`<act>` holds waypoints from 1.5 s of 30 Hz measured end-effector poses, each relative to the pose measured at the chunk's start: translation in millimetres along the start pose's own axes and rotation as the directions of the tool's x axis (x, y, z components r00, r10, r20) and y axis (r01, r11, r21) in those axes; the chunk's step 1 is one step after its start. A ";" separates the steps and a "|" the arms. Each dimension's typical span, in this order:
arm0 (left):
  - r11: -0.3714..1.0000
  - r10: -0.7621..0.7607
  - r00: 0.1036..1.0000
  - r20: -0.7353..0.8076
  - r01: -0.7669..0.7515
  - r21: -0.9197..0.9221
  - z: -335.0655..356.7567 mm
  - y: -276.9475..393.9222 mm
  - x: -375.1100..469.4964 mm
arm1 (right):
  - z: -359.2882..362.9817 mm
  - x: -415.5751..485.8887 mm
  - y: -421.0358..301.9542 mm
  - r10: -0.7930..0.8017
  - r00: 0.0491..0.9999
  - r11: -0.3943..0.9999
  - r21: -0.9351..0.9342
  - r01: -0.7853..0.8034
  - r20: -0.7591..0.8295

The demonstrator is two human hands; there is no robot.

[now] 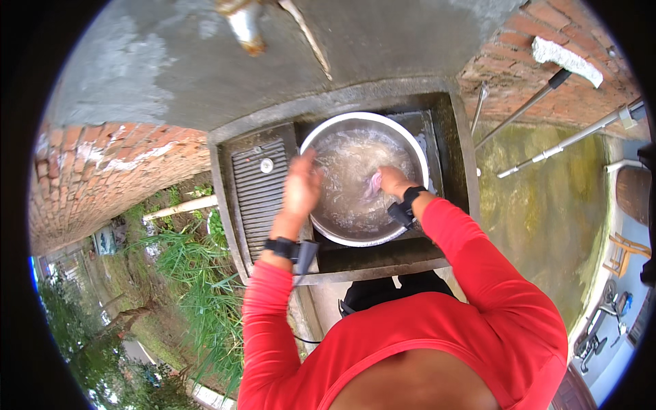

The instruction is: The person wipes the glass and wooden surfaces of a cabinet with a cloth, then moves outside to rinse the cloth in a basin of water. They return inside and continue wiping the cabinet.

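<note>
A round stainless-steel basin (365, 241) of cloudy, stirred-up water stands in a concrete sink (464, 154). My right hand (393, 180) reaches into it and grips a pink cloth (373, 185), whose lower part trails into the water. Over the basin's left rim, beside the ribbed washboard (260, 200), my left hand (302, 185) is raised and blurred by motion. Its fingers look extended, and no object shows in it. A black strap is around each wrist.
A round metal piece (266, 165) lies on the washboard's upper part. Above the sink is a rusty-tipped tap or pipe end (246, 31). Metal poles (533, 110) lean by the brick wall at right. Green plants (189, 287) grow at left.
</note>
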State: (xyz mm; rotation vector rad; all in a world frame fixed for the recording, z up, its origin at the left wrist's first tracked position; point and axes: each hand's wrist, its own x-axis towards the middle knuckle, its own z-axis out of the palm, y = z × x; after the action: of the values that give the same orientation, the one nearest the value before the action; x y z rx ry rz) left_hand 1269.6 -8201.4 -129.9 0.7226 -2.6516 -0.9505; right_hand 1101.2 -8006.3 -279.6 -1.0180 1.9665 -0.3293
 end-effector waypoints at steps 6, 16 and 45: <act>0.844 0.511 0.726 -0.459 -0.524 0.111 -214.4 135.8 91.2 | -133.9 -70.6 -113.6 -0.418 0.811 0.885 0.017 0.465 -0.410; 0.695 0.710 0.699 -0.082 -0.676 0.247 -269.7 210.3 146.1 | -251.0 -102.5 -256.1 -0.628 0.434 0.713 -0.255 0.653 -0.646; -0.257 -0.128 0.964 0.232 0.193 -0.947 -78.5 125.4 131.6 | -193.1 -16.4 -250.0 -0.141 0.691 0.344 0.619 0.706 -0.709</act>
State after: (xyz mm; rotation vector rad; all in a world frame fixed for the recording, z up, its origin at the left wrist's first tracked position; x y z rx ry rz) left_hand 1140.2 -8228.1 17.6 0.4798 -0.7478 -2.5862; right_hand 1084.6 -8179.9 -15.7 -0.7396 1.4788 -1.9647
